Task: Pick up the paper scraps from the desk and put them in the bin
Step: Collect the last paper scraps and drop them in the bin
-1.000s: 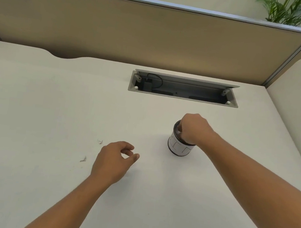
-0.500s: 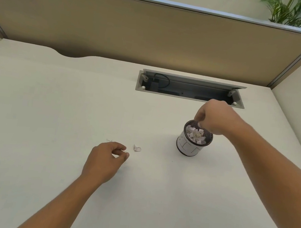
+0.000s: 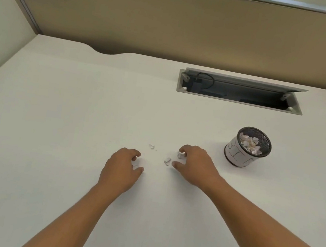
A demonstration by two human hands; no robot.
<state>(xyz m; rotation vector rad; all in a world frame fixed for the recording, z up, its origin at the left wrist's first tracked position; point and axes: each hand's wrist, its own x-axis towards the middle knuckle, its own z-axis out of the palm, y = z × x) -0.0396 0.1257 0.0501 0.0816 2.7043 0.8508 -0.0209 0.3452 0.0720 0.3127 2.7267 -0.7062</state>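
Observation:
A small round mesh bin [image 3: 247, 147] with a white label stands on the white desk [image 3: 64, 120], holding several paper scraps. Three white scraps lie in the middle of the desk: a tiny scrap [image 3: 151, 146], a folded scrap [image 3: 167, 161], and a scrap [image 3: 180, 154] right under the fingertips of my right hand [image 3: 194, 165]. My right hand is spread over the desk, thumb near the folded scrap. My left hand [image 3: 123, 168] rests to the left, fingers curled around a pale scrap [image 3: 136, 164] at its fingertips.
An open cable tray [image 3: 240, 91] with a black plug and cord is sunk into the desk behind the bin. A tan partition [image 3: 172, 24] with a blue label reading 474 closes the back. Pale side panels stand at both desk ends.
My right hand left the bin and came down left onto the desk by the scraps. The view shifted left, so the bin sits further right. My left hand stayed near the scraps.

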